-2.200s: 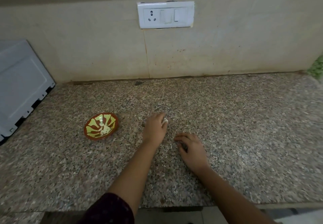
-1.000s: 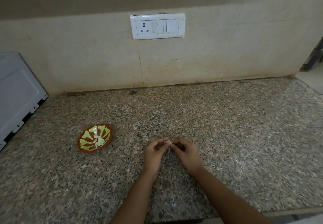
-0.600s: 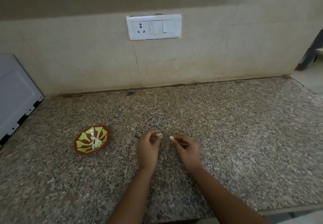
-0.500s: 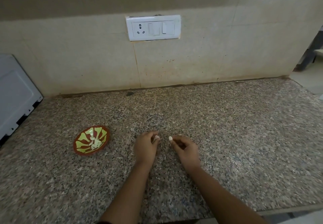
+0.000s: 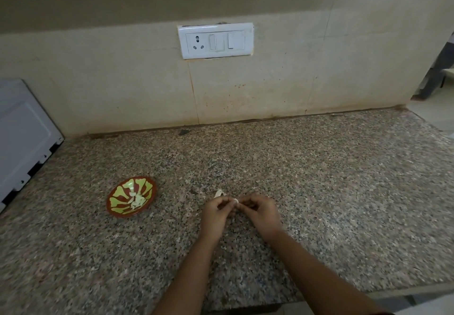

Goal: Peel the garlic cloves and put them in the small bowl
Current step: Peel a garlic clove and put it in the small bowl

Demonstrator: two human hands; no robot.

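A small pale garlic clove (image 5: 235, 201) is pinched between the fingertips of my left hand (image 5: 217, 212) and my right hand (image 5: 260, 212), just above the granite counter. A scrap of white garlic skin (image 5: 218, 193) lies on the counter right behind my left hand. The small red bowl with a green pattern (image 5: 131, 196) stands to the left of my hands and holds several pale peeled cloves (image 5: 137, 200).
The speckled granite counter (image 5: 319, 187) runs to a front edge near the bottom. A white appliance (image 5: 22, 135) stands at the far left. A white socket and switch plate (image 5: 216, 40) is on the tiled wall behind.
My hands, apart half a second ago with a bit in each, have come together on the clove. A piece of skin now lies on the counter behind my left hand.
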